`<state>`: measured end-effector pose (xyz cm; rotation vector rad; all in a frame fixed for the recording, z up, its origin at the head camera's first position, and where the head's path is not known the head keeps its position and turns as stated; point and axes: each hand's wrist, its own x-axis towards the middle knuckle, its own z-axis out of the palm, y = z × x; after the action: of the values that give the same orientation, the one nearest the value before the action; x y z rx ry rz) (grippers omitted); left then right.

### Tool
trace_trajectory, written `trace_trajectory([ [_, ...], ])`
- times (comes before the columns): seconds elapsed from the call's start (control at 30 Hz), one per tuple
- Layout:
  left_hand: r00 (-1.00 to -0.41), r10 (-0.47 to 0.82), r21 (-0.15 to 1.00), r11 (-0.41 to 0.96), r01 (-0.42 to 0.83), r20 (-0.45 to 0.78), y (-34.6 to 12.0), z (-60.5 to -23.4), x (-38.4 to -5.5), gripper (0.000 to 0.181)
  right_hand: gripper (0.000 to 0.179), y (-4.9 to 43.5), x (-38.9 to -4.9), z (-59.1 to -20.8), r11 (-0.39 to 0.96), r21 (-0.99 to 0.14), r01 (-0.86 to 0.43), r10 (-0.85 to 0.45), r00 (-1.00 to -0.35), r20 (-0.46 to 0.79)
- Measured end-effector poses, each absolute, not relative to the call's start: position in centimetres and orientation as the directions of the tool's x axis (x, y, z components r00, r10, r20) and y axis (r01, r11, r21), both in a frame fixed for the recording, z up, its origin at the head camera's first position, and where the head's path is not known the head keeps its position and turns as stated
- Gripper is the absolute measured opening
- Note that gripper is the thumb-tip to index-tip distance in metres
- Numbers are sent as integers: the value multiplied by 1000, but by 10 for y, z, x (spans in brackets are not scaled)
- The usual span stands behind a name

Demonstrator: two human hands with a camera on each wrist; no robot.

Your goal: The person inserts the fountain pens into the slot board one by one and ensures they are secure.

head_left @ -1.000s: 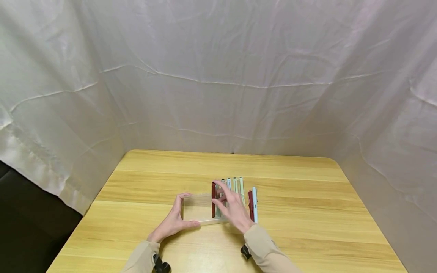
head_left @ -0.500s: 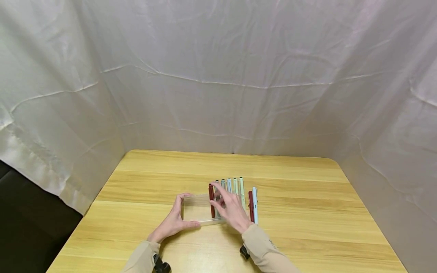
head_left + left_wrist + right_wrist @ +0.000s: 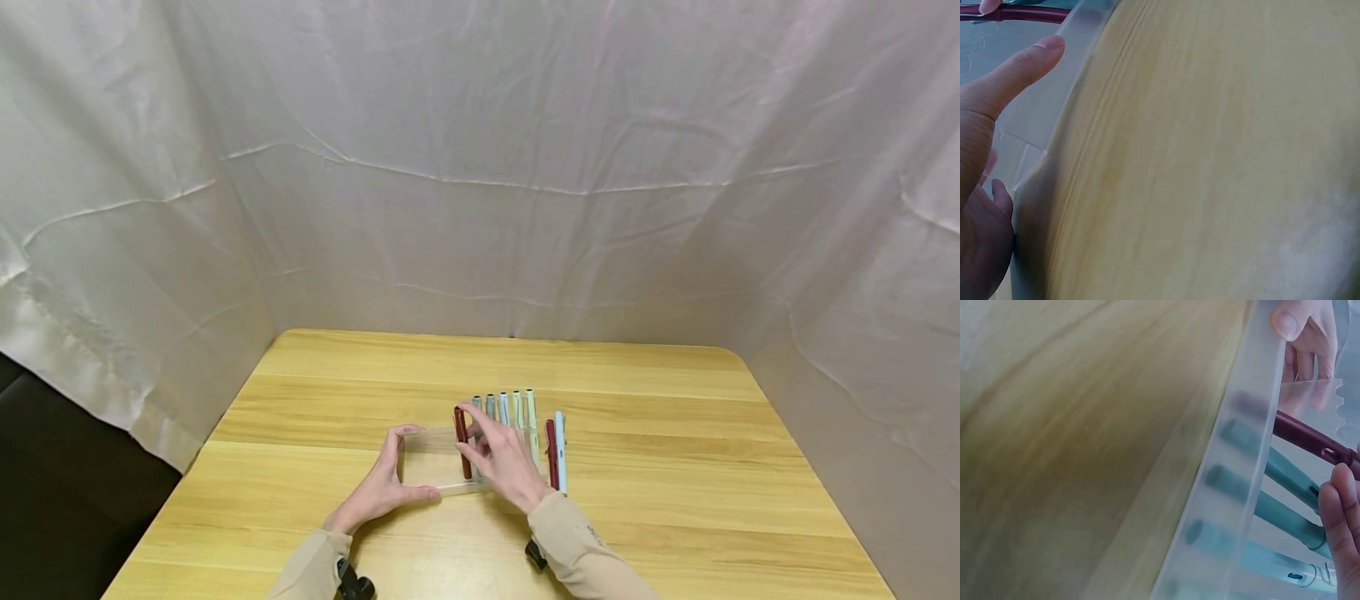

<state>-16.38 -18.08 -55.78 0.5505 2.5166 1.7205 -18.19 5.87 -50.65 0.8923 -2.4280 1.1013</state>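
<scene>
head view: the left hand [image 3: 382,479] grips the left end of the clear case [image 3: 431,460], thumb along the near wall and fingers at the far side. that hold probably keeps the light box from sliding on the table [image 3: 645,467] while the other hand works in it. the right hand [image 3: 510,462] pinches the red pen [image 3: 461,429] between thumb and fingers, high on its length, which seems to leave the lower end free to be guided. the pen leans a little, its top towards the left.

right wrist view puts the red pen's lower end behind the frosted near wall, so inside the case; whether it touches the floor, i cannot tell. just beside it lie two teal pens [image 3: 1288,519] and a blue pen [image 3: 1275,564]. a notched strip [image 3: 1329,400] crosses the case, perhaps there to space pens and stop them rolling together.

two green pens [image 3: 532,412] end the row on the right, and the row's far ends reach past the far wall, likely because the pens are longer than the case is deep. to the right, the other red pen [image 3: 552,450] and a light blue pen [image 3: 561,450] lie side by side, outside the case, within easy reach of the right hand.
</scene>
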Motion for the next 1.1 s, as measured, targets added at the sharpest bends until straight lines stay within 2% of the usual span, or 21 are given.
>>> trace_trajectory([
  [0.67,-936,313,910,320,263,161,-180,-559,-164,98,59,57,-183,-498,562,-478,-675,-406,-728,552],
  [1.1,-931,314,906,312,286,186,-180,-560,-165,96,60,56,-188,-489,665,-453,-595,-415,-797,438],
])
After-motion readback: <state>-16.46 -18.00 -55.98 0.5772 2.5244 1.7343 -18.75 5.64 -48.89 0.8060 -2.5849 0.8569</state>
